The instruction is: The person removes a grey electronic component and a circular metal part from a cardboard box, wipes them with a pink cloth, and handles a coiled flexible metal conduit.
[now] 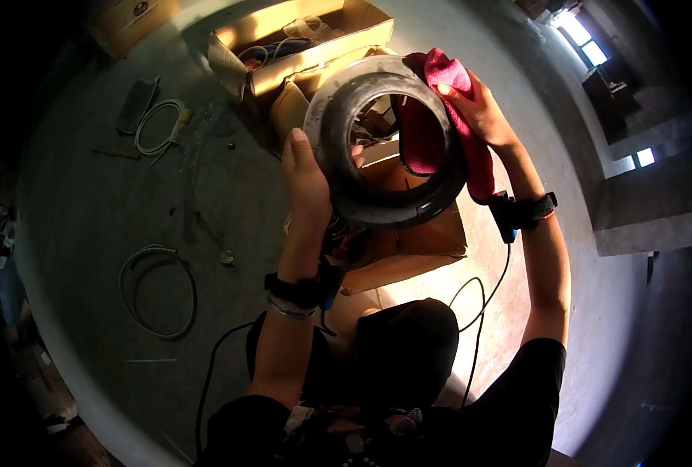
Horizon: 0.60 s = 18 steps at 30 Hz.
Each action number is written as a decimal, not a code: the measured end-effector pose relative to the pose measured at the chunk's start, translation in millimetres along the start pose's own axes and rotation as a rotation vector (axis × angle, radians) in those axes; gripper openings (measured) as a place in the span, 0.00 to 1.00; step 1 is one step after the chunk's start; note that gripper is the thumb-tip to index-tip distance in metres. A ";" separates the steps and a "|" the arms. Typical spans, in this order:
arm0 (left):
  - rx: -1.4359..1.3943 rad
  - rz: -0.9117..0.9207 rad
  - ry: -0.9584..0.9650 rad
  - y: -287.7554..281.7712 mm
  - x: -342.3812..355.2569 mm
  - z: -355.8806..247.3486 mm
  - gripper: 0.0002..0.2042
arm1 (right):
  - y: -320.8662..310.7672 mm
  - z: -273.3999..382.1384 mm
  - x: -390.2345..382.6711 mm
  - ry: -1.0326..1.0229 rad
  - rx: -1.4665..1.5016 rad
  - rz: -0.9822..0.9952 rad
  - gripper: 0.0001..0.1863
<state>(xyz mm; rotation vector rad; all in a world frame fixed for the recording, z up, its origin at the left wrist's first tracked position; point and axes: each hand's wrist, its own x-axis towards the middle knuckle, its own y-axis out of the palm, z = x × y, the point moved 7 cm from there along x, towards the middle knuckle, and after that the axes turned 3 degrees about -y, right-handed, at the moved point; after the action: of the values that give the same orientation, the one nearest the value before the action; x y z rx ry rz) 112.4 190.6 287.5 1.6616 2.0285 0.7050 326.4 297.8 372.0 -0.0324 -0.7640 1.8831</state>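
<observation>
Above an open cardboard box (443, 245) I hold up a large ring-shaped part (334, 148), black and glossy with a wide grey outer rim. My left hand (308, 173) grips its left side, thumb outside and fingertips showing through the round opening. At the upper right of the ring, my right hand (478, 113) pinches a pinkish-red cloth (448, 71) against the rim. Part of the cloth hangs down outside, and another part shows through the opening. Dark items in the box are partly hidden behind the ring.
Another open cardboard box (315, 56) with cables and cloth-like items stands beyond. A further cardboard box (128, 27) is at the far left. On the left floor lie a coiled white cable (148, 148), a dark flat item (137, 105) and a hose loop (192, 300). Black cords trail from my wrists.
</observation>
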 end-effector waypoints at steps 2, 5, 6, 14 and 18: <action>-0.072 -0.081 0.047 -6.2 1.9 -4.6 0.22 | 2.2 1.5 -3.5 0.000 -0.002 -0.028 0.21; -0.053 -0.036 0.046 -3.2 4.2 -7.0 0.21 | -2.9 -0.9 -6.6 0.023 -0.068 -0.108 0.21; -0.053 -0.034 0.045 -2.4 4.8 -7.7 0.21 | -6.2 -6.2 -7.6 0.040 -0.121 -0.163 0.22; 0.122 0.042 0.088 -3.5 2.5 -32.5 0.20 | 8.1 11.0 -11.9 -0.059 0.101 -0.101 0.21; 0.241 0.057 0.017 10.1 -6.1 -34.5 0.20 | 4.8 18.5 -12.1 -0.027 0.045 -0.084 0.21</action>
<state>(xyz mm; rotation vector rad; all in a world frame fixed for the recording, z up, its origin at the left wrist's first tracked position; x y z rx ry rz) 100.2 182.1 320.9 1.8579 2.1565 0.5109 321.2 277.4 380.5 0.0528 -0.7297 1.8236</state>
